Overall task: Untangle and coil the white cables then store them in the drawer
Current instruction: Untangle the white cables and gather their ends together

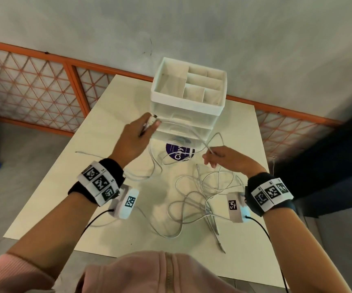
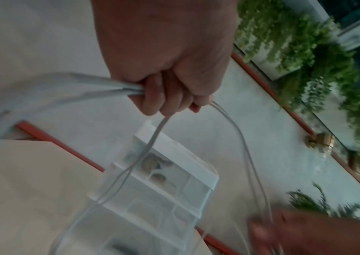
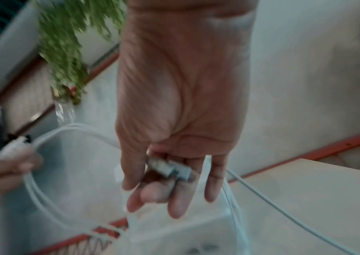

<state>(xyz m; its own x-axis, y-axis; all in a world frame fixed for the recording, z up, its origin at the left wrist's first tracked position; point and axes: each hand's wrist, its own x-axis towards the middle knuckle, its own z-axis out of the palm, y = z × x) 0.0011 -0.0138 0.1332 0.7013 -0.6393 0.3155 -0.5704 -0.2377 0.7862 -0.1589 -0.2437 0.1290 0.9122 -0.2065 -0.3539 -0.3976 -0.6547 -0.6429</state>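
White cable (image 1: 183, 126): being strung in the air between both hands, so a loop can form.
Left hand (image 1: 136, 136): fingers curling round gathered loops, keeping the coil together.
Drawer unit (image 1: 189, 102): sitting shut behind, waiting.
Right hand (image 1: 223, 157): pinching the plug end, feeding slack.
Tangle (image 1: 200, 199): lying on the table, untouched.

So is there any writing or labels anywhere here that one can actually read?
"Clay": white letters on the round purple sticker lying on the pale table; the word is cut off and the smaller print around it is blurred.
Square black-and-white code tags on the white wristbands: patterns, with tiny characters too small to read.
Nothing else is legible.
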